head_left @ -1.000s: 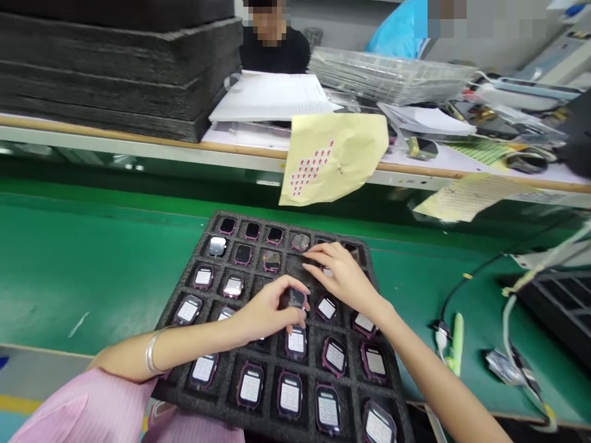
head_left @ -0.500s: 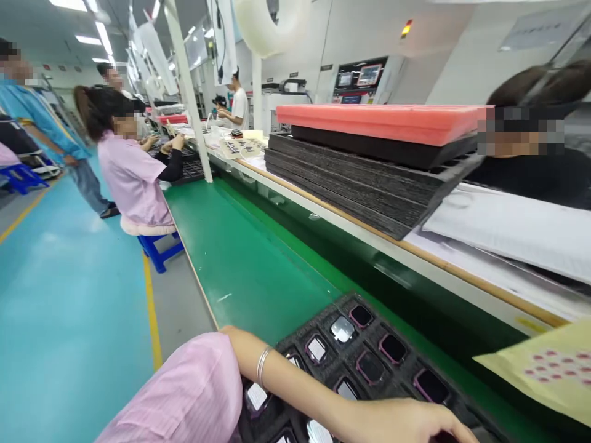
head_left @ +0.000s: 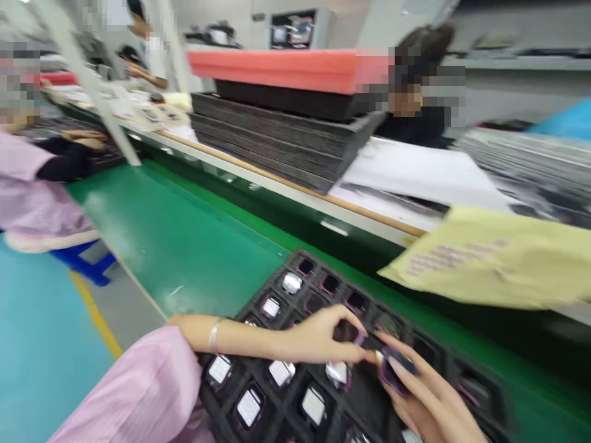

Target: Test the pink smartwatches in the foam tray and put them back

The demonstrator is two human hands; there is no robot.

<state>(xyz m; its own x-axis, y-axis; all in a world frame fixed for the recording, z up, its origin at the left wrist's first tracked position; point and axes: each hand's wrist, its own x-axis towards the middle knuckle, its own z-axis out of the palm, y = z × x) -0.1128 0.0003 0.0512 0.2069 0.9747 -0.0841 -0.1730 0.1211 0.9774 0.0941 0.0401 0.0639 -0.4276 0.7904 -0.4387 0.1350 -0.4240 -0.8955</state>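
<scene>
My left hand (head_left: 314,337) reaches across a black foam tray (head_left: 369,400), its thumb and fingers curled around a dark watch case with a purple rim (head_left: 347,332). To its right, my right hand (head_left: 427,394) grips another purple-rimmed watch case (head_left: 393,376), tilted between the fingers. A small dark oval (head_left: 402,360) shows at that case, too blurred to identify. The left thumb tip comes close to this second case; contact is unclear. Square watch cases fill many tray pockets, some showing dark faces (head_left: 330,283), others white or silvery surfaces (head_left: 249,406).
The tray lies on a green work surface (head_left: 184,246). Beyond it runs a raised shelf with stacked black foam sheets (head_left: 277,138) under a pink foam block (head_left: 277,69). Yellow paper (head_left: 498,264) overhangs at right. Co-workers sit at left and across the shelf.
The view has swung right and down. My right hand has come into view with a watch case. My left hand now shows more fully, beside the right hand over the tray.
</scene>
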